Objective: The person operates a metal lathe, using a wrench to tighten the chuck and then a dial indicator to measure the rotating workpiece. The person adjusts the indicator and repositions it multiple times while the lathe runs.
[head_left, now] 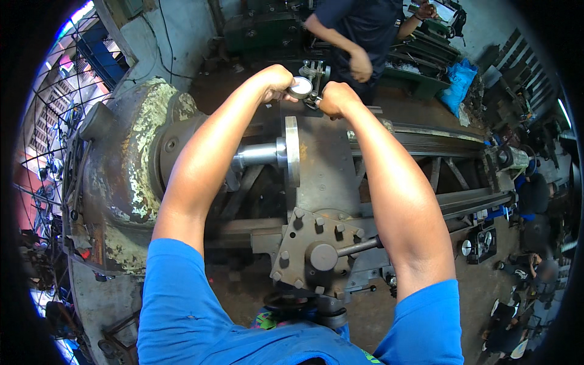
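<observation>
Both my arms reach across a large metal lathe. My left hand [277,84] is closed at the edge of a round dial gauge [300,88] with a white face. Just right of the gauge, my right hand [337,100] is closed around a small part of its metal holder, mostly hidden by the fingers. More of the jointed metal holder [313,71] shows behind the gauge. Below my hands, a flanged steel workpiece [292,151] sticks out of the chuck [173,146] on the left. The gauge's tip cannot be made out.
Nearest me is the tool post [321,255] with its bolts and long handle [359,246]. The painted headstock [131,164] stands left, and the bed rails [438,143] run right. Beyond the lathe stands another person [359,36]. A blue plastic bag [461,82] lies at the far right.
</observation>
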A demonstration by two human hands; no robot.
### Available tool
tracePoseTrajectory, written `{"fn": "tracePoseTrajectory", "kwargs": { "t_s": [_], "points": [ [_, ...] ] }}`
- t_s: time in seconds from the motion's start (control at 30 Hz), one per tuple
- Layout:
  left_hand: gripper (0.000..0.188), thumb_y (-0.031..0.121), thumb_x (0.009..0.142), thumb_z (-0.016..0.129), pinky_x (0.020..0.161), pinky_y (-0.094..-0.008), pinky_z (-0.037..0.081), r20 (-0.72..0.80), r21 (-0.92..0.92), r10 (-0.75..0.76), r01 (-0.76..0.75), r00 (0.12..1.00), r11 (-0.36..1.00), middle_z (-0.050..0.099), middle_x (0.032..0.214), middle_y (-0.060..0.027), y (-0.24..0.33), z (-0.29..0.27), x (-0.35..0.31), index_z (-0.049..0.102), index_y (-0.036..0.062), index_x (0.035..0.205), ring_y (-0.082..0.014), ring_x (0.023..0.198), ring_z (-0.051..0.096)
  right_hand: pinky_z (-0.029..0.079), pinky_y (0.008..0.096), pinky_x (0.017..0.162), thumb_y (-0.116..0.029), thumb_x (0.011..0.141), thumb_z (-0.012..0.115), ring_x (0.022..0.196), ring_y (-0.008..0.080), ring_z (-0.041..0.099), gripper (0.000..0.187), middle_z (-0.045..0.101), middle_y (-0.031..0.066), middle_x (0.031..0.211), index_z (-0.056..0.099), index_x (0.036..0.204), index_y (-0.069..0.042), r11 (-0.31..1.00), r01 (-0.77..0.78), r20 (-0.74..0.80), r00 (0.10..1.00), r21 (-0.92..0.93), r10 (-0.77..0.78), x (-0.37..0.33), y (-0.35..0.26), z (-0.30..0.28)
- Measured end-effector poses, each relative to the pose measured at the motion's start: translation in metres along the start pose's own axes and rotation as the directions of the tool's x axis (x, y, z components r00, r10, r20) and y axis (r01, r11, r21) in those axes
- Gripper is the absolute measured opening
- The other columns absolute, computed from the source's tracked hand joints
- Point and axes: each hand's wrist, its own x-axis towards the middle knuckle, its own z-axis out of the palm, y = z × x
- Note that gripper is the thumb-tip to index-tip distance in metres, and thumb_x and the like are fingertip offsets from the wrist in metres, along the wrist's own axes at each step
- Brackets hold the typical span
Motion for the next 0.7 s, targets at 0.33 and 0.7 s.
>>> {"fn": "tracePoseTrajectory", "kwargs": {
  "t_s": [0.33, 0.7],
  "points": [
    [0.025, 0.012, 0.098, 0.057, 0.061, -0.0272, 0.049, 0.079, 0.069, -0.001, -0.005, 0.997, 0.998, 0.071, 0.103, -0.0144, -0.002, -0.011, 0.009, 0.066, -0.0045, 0.114, -0.0214, 0.083, 0.071, 0.059, 0.0316, 0.067, -0.012, 0.084, 0.057, 0.066, 0.0202, 0.073, 0.023, 0.074, 0.0128, 0.077, 0.074, 0.084, 0.003, 0.989, 0.007, -0.007, 1.0, 0.144, -0.006, -0.012, -0.002, -0.003],
    [0.032, 0.012, 0.099, 0.055, 0.07, -0.0278, 0.06, 0.14, -0.062, 0.056, -0.048, 0.988, 0.997, 0.069, 0.105, -0.0194, -0.006, -0.012, -0.003, 0.058, -0.0107, 0.122, -0.0202, 0.082, 0.071, 0.06, 0.0405, 0.065, -0.028, 0.097, 0.062, 0.08, 0.0261, 0.073, 0.029, 0.074, 0.0125, 0.1, 0.071, 0.108, -0.002, 0.92, -0.208, 0.241, 0.962, 0.331, 0.13, 0.009, 0.054, 0.033]
  ]
}}
